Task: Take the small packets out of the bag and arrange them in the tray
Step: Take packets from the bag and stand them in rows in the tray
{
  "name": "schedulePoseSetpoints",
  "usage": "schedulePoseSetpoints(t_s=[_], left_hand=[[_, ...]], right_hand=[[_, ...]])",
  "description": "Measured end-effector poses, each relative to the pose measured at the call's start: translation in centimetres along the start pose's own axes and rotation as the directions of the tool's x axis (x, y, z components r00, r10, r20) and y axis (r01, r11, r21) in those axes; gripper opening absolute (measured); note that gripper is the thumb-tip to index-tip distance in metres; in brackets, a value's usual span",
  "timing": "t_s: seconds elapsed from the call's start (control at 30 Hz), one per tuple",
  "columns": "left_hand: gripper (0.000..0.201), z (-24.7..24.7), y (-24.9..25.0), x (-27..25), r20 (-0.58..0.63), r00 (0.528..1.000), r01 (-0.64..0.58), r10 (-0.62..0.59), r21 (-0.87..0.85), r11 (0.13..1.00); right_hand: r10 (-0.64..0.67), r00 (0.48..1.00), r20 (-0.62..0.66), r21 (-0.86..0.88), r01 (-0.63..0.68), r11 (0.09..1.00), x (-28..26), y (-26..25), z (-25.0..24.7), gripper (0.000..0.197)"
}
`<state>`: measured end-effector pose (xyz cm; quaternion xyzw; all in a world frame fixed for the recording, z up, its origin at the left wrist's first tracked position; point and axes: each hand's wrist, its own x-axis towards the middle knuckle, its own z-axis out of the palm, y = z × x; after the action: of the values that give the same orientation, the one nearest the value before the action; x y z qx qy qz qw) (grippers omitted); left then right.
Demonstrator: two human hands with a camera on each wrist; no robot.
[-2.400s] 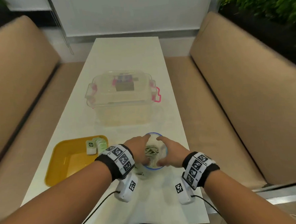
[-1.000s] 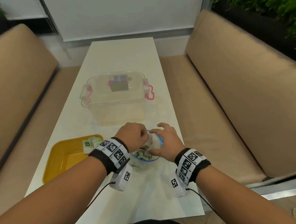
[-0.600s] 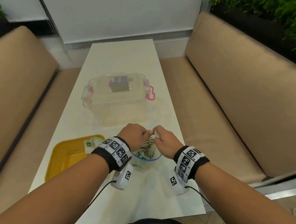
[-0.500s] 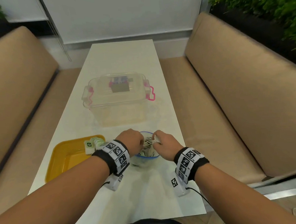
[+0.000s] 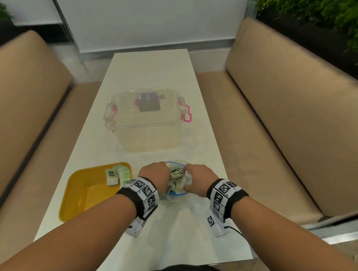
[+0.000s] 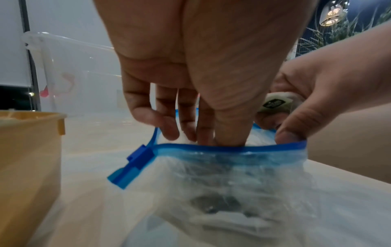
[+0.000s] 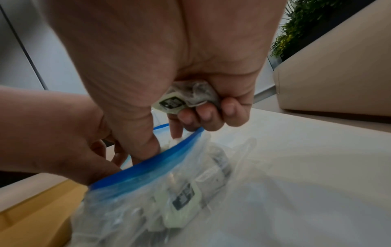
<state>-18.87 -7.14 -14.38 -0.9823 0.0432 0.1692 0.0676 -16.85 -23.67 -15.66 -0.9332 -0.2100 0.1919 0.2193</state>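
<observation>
Extraction step, lower centre: left hand (image 6: 169, 83) fingers dipped, loosely spread, inside bag (image 6: 230, 168); right hand (image 7: 169, 66) clutched packets (image 7: 186, 98). Next, presumably, transfer to tray (image 5: 83, 194).

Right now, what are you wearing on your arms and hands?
Both forearms are bare, with no sleeves or gloves. The left hand and right hand each have a black wristband faced with white panels of black square markers. A white camera unit hangs beneath each wrist, trailing a thin black cable.
</observation>
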Motion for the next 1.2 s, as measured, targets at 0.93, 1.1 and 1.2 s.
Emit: schedulePoseSetpoints(t_s=[0.93,1.1,1.2], left_hand=[[0.019,-6.3,-7.3,-3.8,-0.199,0.974,-0.216,0.112,-0.644,0.734],[0.015,-5.8,-10.3,-5.1,-0.207,0.978,-0.135,-0.009,-0.67,0.73],[0.017,-5.7,-11.6,-5.9,-0.252,0.965,-0.13,-0.069,-0.692,0.711]], right_hand=[[-0.081,0.978,-0.19,0.406,0.153,0.901,1.9,-4.5,-1.9,0.027],[-0.167,0.974,-0.153,0.499,0.222,0.838,2.4,-7.5,-2.3,0.024],[-0.199,0.969,-0.149,0.492,0.247,0.835,2.8,-9.7,-1.9,0.022]])
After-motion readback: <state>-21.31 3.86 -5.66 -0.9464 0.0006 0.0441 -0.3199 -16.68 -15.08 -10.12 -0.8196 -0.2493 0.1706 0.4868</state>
